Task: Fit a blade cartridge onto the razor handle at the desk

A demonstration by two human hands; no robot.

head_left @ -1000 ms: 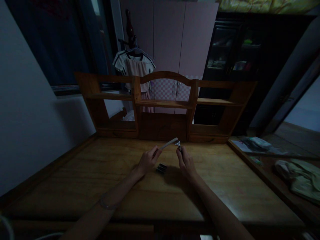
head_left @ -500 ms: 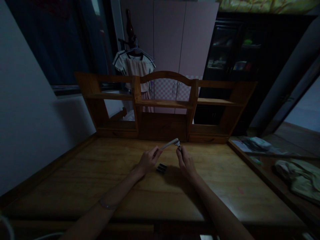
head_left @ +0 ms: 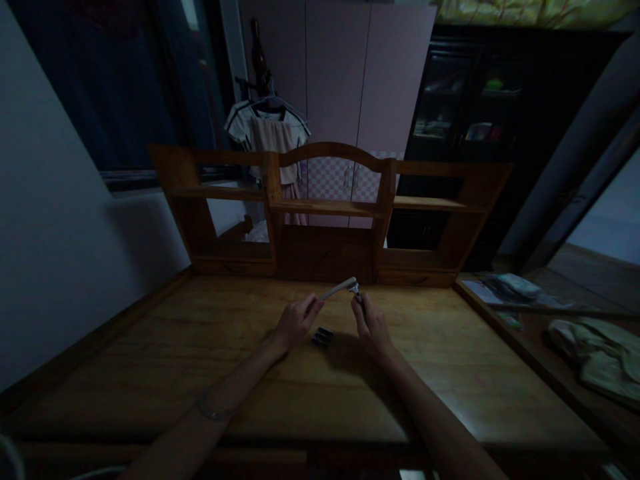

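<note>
My left hand [head_left: 296,321] is closed round the handle of a pale, slender toothbrush [head_left: 336,289], which slants up to the right. Its far end meets the silver head of a razor [head_left: 355,289]; the bristles are too small to make out. The razor stands upright in my closed right hand [head_left: 371,325], its dark handle mostly hidden by the fingers. Just below and between the hands, a small black ribbed case [head_left: 322,337], perhaps for razor blades, lies on the wooden desk [head_left: 200,347].
A wooden shelf unit [head_left: 327,208] rises along the desk's far edge. At the left is a wall [head_left: 60,220]. Beyond the desk's right edge lie a folded pale cloth [head_left: 600,353] and a plastic-wrapped item [head_left: 517,285]. The room is dim.
Almost nothing differs: both hands keep their hold, and the toothbrush end stays at the razor head. The whole view has shifted very slightly.
</note>
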